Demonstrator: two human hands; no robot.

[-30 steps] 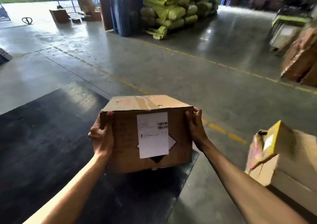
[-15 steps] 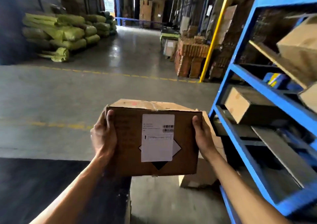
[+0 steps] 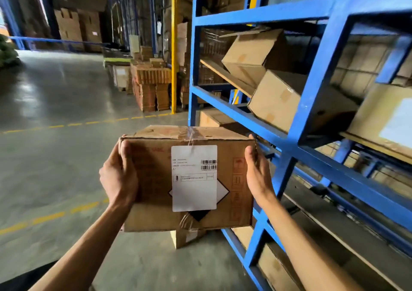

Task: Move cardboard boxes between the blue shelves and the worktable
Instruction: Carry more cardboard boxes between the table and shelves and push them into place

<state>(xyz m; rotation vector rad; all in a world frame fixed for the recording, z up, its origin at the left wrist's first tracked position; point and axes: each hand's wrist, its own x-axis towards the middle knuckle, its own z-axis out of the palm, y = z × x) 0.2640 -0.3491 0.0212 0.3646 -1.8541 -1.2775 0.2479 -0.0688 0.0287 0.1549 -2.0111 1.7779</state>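
I carry a brown cardboard box with a white shipping label and a black diamond mark on its near face, held in the air at chest height. My left hand grips its left side, thumb on the near face. My right hand grips its right side, fingers wrapped round the far edge. The blue shelves rise just to the right of the box, with several cardboard boxes lying tilted on their wooden boards. A black corner of the worktable shows at the bottom left.
A small cardboard box stands on the concrete floor under the carried one. Stacks of brown cartons and a yellow post stand beyond the shelf's end. Dashed yellow lines cross the floor on the left.
My view has swung right, away from the black worktable and toward the blue shelves. The box stays in both hands and is now close to the shelf frame.
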